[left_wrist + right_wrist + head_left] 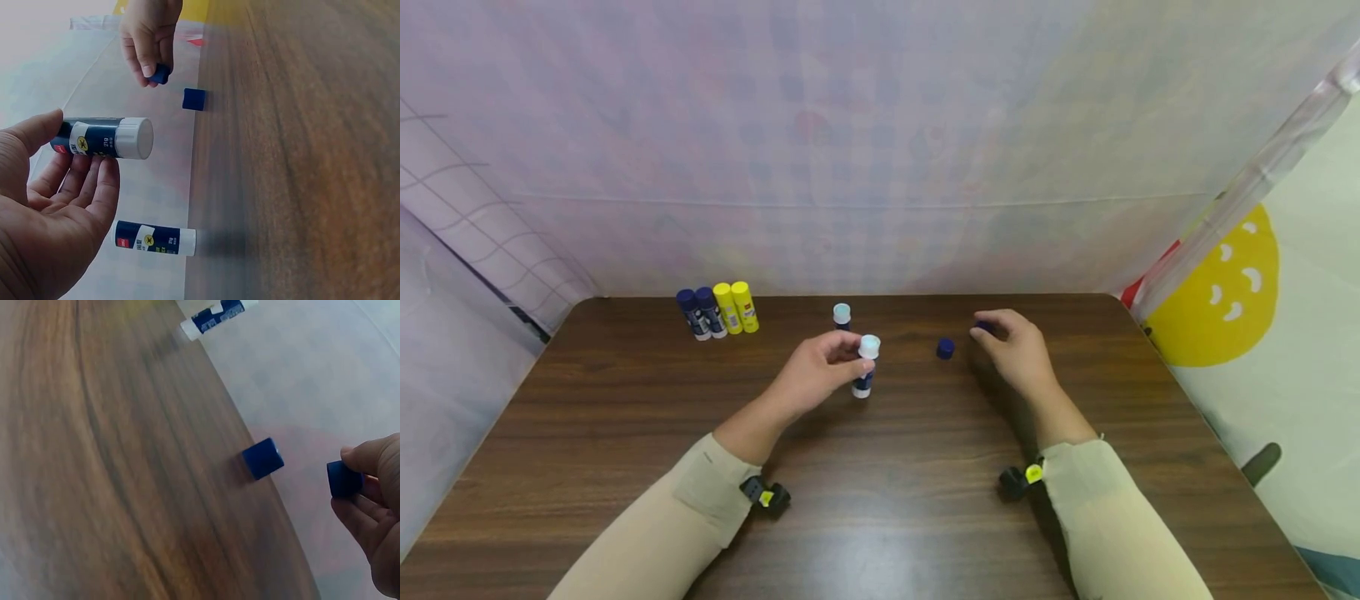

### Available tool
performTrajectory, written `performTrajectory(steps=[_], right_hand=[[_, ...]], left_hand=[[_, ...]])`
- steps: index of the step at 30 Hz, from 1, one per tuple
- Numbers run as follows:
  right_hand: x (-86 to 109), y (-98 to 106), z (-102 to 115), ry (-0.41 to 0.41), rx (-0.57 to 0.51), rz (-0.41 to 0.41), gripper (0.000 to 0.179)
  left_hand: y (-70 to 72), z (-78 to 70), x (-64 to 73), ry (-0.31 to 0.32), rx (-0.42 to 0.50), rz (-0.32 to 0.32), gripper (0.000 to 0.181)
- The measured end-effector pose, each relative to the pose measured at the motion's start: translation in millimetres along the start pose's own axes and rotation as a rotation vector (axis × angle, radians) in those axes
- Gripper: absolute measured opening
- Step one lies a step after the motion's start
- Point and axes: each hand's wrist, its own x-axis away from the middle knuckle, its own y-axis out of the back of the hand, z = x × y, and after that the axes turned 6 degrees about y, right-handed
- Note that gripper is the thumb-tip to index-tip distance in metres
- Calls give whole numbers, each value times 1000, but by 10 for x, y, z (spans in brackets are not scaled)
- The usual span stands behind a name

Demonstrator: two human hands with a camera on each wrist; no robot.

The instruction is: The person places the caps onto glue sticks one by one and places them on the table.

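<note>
My left hand (pixel 811 372) holds an upright glue stick (pixel 94 137) with a dark blue label between its thumb and fingers. Its pale top shows uncapped in the head view, and its white base looks raised off the table. Just behind that hand a second uncapped glue stick (pixel 842 315) stands on the table, its lower part hidden in the head view. My right hand (pixel 1017 352) pinches a dark blue cap (pixel 345 479) between thumb and fingers. Another blue cap (pixel 945 348) rests on the table, left of the right hand.
At the back left, two dark blue glue sticks (pixel 702 313) and two yellow glue sticks (pixel 736 307) stand side by side, capped. The brown wooden table (pixel 880 483) ends at a pale patterned curtain (pixel 880 150).
</note>
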Motion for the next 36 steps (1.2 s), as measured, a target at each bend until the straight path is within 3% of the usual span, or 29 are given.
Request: performTrajectory(steps=[16, 30, 36], right_hand=[[12, -14, 332, 28, -51, 7, 29], [51, -11, 671, 39, -127, 28, 27], [87, -60, 800, -10, -256, 51, 26]], left_hand=[[-4, -38, 25, -3, -21, -15, 35], [-6, -46, 46, -12, 12, -8, 37], [-11, -73, 71, -34, 17, 0, 39]])
